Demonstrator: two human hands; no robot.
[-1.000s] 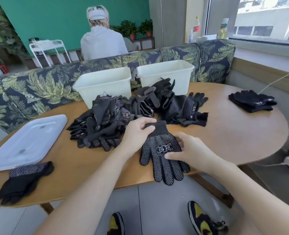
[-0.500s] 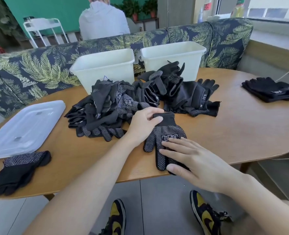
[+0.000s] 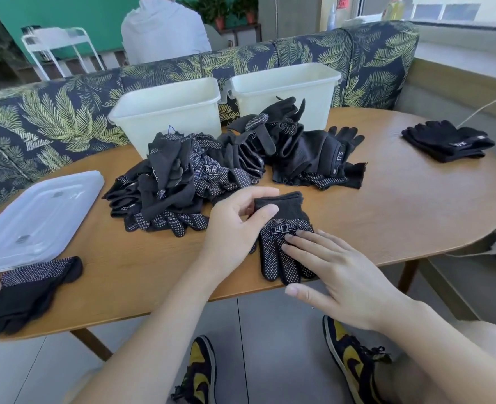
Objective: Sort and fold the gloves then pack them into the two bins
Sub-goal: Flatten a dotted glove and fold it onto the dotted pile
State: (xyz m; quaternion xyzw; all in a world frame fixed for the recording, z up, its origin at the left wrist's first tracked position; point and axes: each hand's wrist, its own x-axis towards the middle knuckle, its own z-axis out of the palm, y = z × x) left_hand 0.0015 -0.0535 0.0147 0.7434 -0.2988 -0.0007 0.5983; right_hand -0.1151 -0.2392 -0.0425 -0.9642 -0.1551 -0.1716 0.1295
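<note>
2 white bins (image 3: 165,112) (image 3: 284,88) side by side at the tabletop's far edge, 1 translucent lid (image 3: 37,217) at the left edge. Gloves: 1 mixed pile (image 3: 226,158) mid-table in front of the bins, too tangled to count; 1 dotted glove (image 3: 281,243) flat at the near edge, 1 folded dotted bundle (image 3: 28,290) at the near-left corner, 1 plain black stack (image 3: 448,141) near the right edge; can't tell how many gloves are in the bundle or the stack. 2 hands over the table: left (image 3: 235,225), right (image 3: 343,278).
</note>
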